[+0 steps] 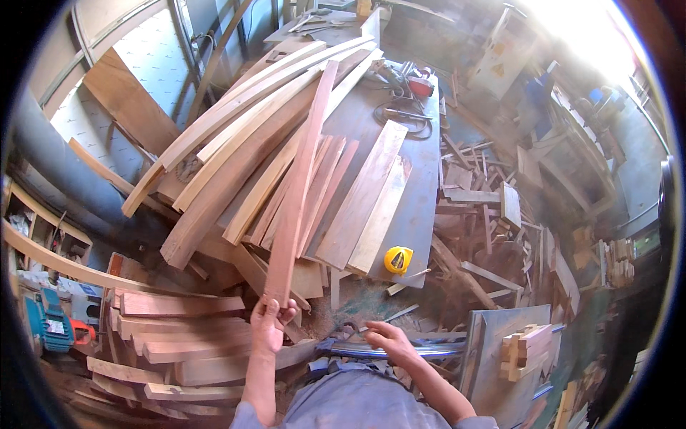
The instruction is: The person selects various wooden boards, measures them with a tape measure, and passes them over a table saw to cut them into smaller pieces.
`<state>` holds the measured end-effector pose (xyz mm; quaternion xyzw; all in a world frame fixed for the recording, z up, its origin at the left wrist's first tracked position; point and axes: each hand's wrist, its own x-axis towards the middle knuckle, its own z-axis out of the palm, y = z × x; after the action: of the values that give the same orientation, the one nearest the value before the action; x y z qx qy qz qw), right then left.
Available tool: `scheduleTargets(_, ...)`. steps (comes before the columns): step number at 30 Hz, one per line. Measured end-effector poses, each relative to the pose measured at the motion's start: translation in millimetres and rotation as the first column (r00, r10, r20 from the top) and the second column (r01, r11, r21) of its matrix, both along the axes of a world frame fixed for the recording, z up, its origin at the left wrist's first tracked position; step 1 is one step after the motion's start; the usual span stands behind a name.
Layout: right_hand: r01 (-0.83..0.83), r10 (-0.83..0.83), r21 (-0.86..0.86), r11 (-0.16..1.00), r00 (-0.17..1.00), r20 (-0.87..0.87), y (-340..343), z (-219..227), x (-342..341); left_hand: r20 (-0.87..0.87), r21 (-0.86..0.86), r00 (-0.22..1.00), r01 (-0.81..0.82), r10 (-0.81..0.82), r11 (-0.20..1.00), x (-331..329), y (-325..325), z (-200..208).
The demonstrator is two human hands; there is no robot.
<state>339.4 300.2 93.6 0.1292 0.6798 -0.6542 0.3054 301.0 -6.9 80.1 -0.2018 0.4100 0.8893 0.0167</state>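
Note:
My left hand (269, 323) is closed around the near end of a long, reddish wooden board (303, 182). The board slants up and away over the grey worktable (421, 179), its far end above the stacked timber. My right hand (389, 341) holds nothing, its fingers loosely bent and apart, close to a shiny metal rail (429, 351) at my waist. Two pale boards (363, 194) lie side by side to the right of the held one. A yellow tape measure (398, 260) sits at the table's near right corner. Several thin reddish strips (332, 189) lie beside the held board.
Long curved timbers (236, 136) spread across the table's left side. Short curved pieces (182, 305) are stacked at the lower left, near a teal motor (50, 322). A corded power tool (420, 87) rests at the far right of the table. Scrap wood (475, 193) heaps up beyond its right edge.

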Motion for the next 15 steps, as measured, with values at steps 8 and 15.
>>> scheduleTargets(8, 0.232, -0.232, 0.001, 0.973, 0.971, 0.057, 43.9, -47.9, 59.5, -0.121, 0.119, 0.992, -0.032, 0.046, 0.992, -83.5, -115.3, -7.9)
scheduleTargets(15, 0.332, -0.332, 0.008, 0.943, 0.940, 0.077, 34.3, -25.4, 91.7, -0.394, -0.420, 0.870, -0.456, 0.295, 0.784, -86.0, -191.7, 108.4)
